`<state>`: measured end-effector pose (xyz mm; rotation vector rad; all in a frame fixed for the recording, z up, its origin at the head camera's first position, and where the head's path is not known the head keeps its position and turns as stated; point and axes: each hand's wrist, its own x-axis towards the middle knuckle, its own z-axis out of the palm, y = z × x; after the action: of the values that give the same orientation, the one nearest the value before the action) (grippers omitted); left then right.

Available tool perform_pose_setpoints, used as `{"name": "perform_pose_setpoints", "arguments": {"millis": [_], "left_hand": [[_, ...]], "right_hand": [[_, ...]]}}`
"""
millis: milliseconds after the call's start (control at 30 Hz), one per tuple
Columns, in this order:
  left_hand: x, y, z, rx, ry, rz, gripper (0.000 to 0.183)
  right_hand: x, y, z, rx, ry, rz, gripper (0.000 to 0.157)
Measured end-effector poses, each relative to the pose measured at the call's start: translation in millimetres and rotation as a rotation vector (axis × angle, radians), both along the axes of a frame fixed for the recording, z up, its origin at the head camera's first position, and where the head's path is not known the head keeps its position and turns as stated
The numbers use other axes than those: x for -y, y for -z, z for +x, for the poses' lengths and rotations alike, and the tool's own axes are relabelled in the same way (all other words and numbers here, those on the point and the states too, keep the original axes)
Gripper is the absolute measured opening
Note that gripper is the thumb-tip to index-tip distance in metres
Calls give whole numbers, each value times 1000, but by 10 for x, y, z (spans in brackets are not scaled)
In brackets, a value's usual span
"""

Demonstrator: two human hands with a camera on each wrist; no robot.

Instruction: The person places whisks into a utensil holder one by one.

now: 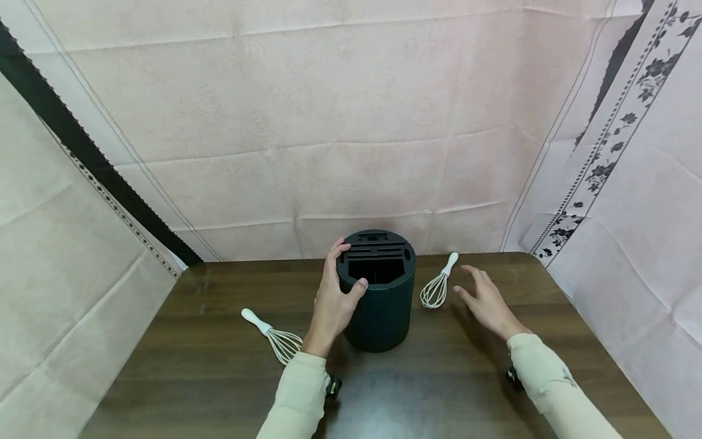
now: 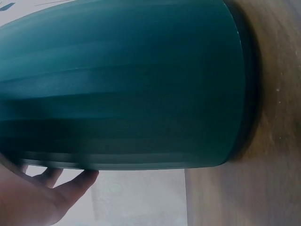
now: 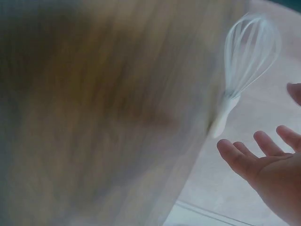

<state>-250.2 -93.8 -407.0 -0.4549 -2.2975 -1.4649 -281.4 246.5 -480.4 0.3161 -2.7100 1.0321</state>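
Note:
A dark green cylindrical utensil holder [image 1: 378, 311] with a slotted top stands upright on the table. My left hand [image 1: 336, 296] grips its upper left side, the thumb over the front of the rim. In the left wrist view the ribbed wall of the holder [image 2: 127, 89] fills most of the picture, with the left fingers [image 2: 75, 186] along its edge. To the holder's right lies a white whisk [image 1: 436, 288], handle pointing away. Just right of that whisk my right hand [image 1: 487, 303] hovers, fingers spread and holding nothing; the right wrist view has the whisk [image 3: 249, 56] beside the fingertips.
Another white whisk [image 1: 271, 334] lies left of the holder, close to the left forearm. All of this is on a brown wooden table [image 1: 197, 378]. Pale cloth [image 1: 329, 122] hangs behind the table's back edge and along both sides.

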Motion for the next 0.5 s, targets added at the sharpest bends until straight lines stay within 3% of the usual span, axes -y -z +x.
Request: {"name": "perform_pose_setpoints", "arguments": {"millis": [133, 333, 500], "left_hand": [[0, 19, -35, 3, -10, -19, 70], [17, 30, -40, -2, -17, -14, 70], [20, 31, -50, -29, -2, 5, 69]], "right_hand": [[-102, 40, -204, 32, -69, 77, 55], [-120, 79, -494, -5, -224, 200, 45], [-124, 58, -648, -12, -281, 314, 43]]}}
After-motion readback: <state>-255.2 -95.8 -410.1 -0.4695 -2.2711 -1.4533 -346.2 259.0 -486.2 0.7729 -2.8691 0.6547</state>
